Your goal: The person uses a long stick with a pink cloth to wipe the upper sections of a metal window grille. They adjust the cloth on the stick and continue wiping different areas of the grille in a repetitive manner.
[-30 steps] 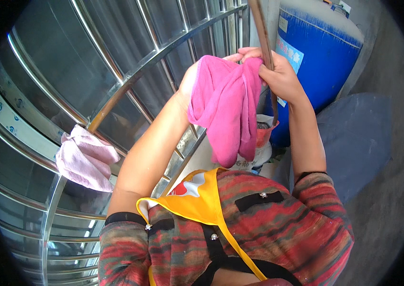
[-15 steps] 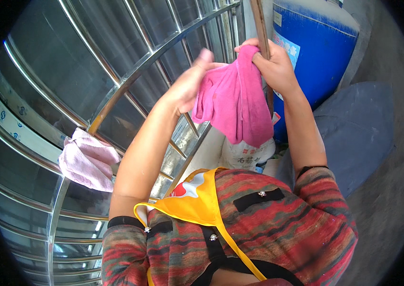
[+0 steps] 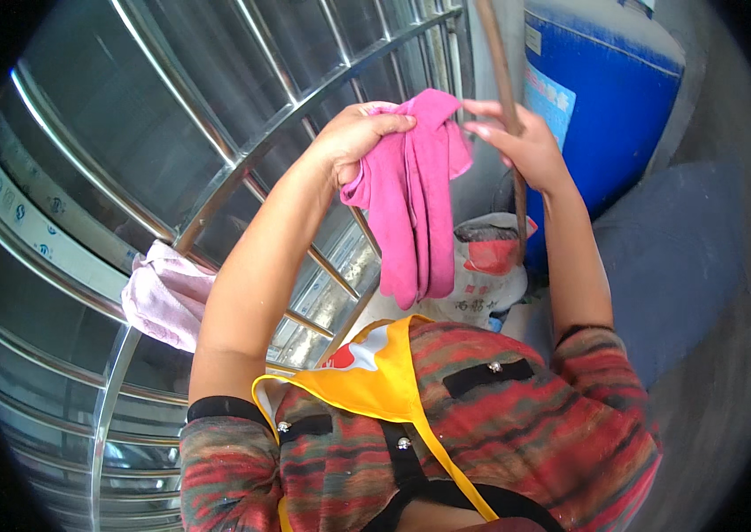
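Observation:
A bright pink cloth (image 3: 415, 199) hangs folded from my raised hands, in front of a metal window grille (image 3: 242, 151). My left hand (image 3: 358, 133) grips its upper left part in a closed fist. My right hand (image 3: 517, 142) pinches the cloth's upper right corner with the fingertips, close to a thin brown rod (image 3: 504, 80) that runs down behind it. The cloth's lower end dangles above my chest.
A pale pink cloth (image 3: 167, 297) is draped over a lower rail of the grille at left. A large blue barrel (image 3: 606, 97) stands at right, with a white printed sack (image 3: 482, 266) below it and a grey-blue surface (image 3: 686, 266) beside it.
The pink cloth was bunched between both hands; my left hand slid along it and now the cloth is held narrower and folded lengthwise, hanging straighter.

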A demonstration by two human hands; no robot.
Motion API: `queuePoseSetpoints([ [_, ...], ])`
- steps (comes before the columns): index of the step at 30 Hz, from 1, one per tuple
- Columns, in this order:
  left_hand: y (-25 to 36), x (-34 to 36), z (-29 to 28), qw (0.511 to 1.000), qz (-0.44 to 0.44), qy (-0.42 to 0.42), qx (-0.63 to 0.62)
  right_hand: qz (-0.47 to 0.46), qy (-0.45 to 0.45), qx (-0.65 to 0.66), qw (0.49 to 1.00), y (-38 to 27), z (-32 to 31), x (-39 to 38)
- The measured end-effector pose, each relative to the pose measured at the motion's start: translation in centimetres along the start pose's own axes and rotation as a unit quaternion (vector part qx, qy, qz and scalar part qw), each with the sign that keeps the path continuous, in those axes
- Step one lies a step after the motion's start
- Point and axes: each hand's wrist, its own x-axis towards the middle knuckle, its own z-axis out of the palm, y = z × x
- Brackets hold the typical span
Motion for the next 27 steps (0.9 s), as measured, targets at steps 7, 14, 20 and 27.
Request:
queuePoseSetpoints([
  [7, 8.2, 0.4, -3.7, 0.994, 0.06, 0.089, -0.037, 0.103, 0.154, 0.05, 0.981, 9.8, 0.1, -7.0],
  [14, 19.0, 0.6, -3.4, 0.98, 0.143, 0.131, 0.036, 0.036, 0.27, -0.003, 0.962, 19.1, 1.6, -13.1],
  [20, 26.9, -0.5, -1.3, 0.965, 0.158, 0.198, 0.066, 0.064, 0.256, 0.011, 0.965, 18.2, 3.3, -13.0],
  [27, 33.9, -3.5, -0.5, 0.948, 0.193, 0.183, 0.175, 0.137, 0.204, -0.088, 0.965, 14.7, 4.1, -13.4],
])
